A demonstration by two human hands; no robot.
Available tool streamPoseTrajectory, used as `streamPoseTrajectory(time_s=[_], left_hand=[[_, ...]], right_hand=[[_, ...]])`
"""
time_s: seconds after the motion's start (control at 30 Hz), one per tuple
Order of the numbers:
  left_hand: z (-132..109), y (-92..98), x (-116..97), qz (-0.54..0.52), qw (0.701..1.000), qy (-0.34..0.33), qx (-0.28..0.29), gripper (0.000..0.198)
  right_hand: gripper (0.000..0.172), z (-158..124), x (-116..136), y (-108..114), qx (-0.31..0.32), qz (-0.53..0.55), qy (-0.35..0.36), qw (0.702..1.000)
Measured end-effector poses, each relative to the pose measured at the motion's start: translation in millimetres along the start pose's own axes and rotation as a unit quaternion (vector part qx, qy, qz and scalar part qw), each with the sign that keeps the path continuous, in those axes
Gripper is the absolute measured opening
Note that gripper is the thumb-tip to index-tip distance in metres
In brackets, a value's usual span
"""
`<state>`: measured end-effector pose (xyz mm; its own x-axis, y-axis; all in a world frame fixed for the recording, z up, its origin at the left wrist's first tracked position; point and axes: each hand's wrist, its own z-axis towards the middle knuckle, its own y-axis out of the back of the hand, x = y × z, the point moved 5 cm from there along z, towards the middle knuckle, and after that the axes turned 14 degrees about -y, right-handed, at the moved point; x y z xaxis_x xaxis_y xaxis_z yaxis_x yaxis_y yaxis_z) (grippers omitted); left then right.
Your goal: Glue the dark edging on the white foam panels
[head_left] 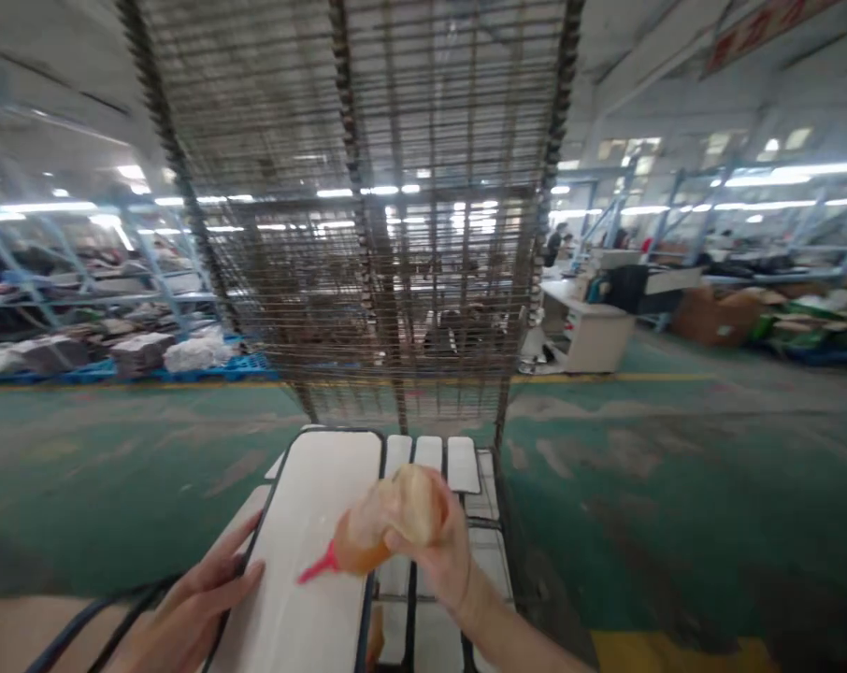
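Note:
My left hand [209,589] grips the left edge of a white rounded panel [325,477] with a dark rim, its thumb on the top face. My right hand [444,551] is wrapped round a squeeze bottle [359,553] of amber liquid, tilted down to the left. The bottle's red nozzle [318,565] points at the middle of the panel; whether the tip touches it I cannot tell. Beside and under this panel lie several smaller white pieces [464,465] with dark edges. The right hand is slightly blurred.
A tall wire rack [430,234] with many stacked wire shelves rises directly in front. The green floor [640,486] extends on both sides. A white workbench [592,332] stands farther right, near cardboard boxes [718,313]. Wrapped stacks [199,350] sit on blue pallets at left.

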<state>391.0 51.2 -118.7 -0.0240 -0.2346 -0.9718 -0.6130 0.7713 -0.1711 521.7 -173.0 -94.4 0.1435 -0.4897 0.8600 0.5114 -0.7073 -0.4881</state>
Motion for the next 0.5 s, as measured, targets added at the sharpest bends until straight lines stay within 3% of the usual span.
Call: streamPoseTrajectory(time_s=[0.07,0.13,0.2,0.3,0.4,0.5], left_hand=[[18.9,-9.3,20.7,0.024,0.999,0.033,-0.009,0.109],[37.6,-20.2,41.9,0.045,0.996,0.069,-0.021,0.103],[52.7,-33.6,59.4,0.056,0.994,0.086,-0.045,0.093],[68.4,-58.7,82.3,0.053,0.991,0.096,-0.076,0.077],[85.2,-89.5,113.7,0.051,0.992,0.107,-0.031,0.076],[109.9,-121.4,153.8,0.061,0.993,0.103,0.023,0.088]], right_hand=[[0.065,-0.2,-9.0,19.3,0.022,0.019,-0.035,0.999],[0.067,-5.1,-11.6,51.2,-0.012,0.05,-0.045,0.998],[0.061,-11.2,-2.8,97.2,-0.105,0.091,-0.04,0.99],[0.043,-21.1,26.6,180.2,-0.266,0.159,-0.015,0.951],[0.034,-33.7,52.6,258.9,-0.369,0.211,0.02,0.905],[0.033,-52.4,59.9,318.8,-0.426,0.221,0.042,0.876]])
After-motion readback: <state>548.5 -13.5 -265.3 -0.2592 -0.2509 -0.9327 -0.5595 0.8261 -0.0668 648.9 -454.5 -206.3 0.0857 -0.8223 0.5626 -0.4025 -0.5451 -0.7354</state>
